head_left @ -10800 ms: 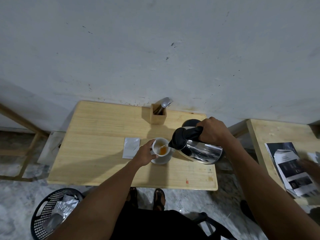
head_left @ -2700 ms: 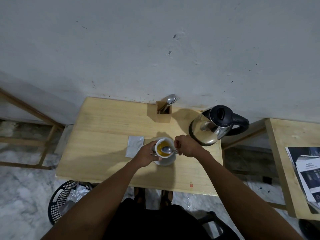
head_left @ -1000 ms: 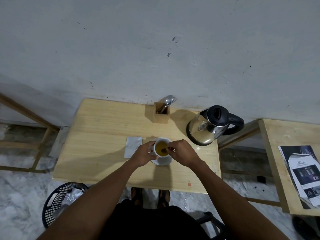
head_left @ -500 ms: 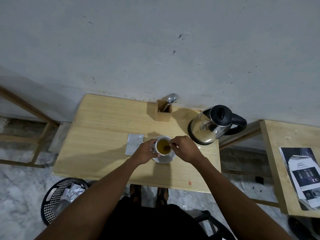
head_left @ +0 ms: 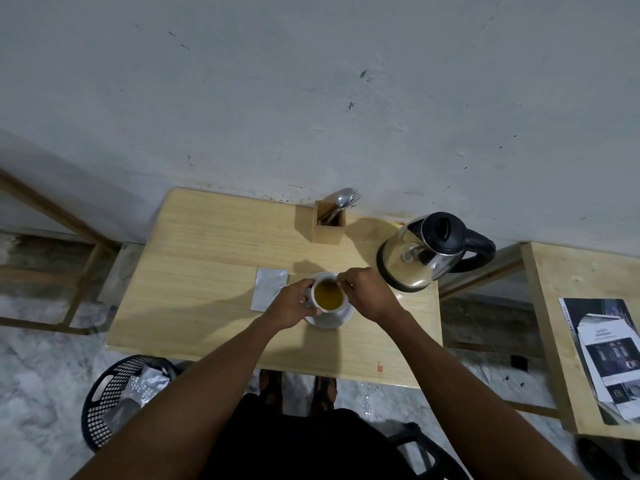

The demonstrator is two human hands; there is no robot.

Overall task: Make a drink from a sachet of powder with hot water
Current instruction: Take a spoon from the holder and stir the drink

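A white cup (head_left: pixel 329 295) full of amber drink stands on a white saucer (head_left: pixel 329 318) near the middle of the wooden table (head_left: pixel 207 268). My left hand (head_left: pixel 289 303) grips the cup's left side. At the cup's right rim my right hand (head_left: pixel 369 294) pinches a spoon handle (head_left: pixel 342 282); the spoon's bowl is down in the drink and hidden. A silver sachet (head_left: pixel 269 289) lies flat just left of the cup. The steel kettle (head_left: pixel 424 252) with a black lid stands at the table's right rear.
A wooden holder with cutlery (head_left: pixel 329 220) stands against the wall behind the cup. A black basket (head_left: pixel 119 398) with silver wrappers sits on the floor at the lower left. A second table with printed papers (head_left: pixel 604 355) is on the right.
The kettle went from pouring into the cup back onto its base. My right hand took a spoon and keeps circling it in the drink; my left hand stays on the cup.
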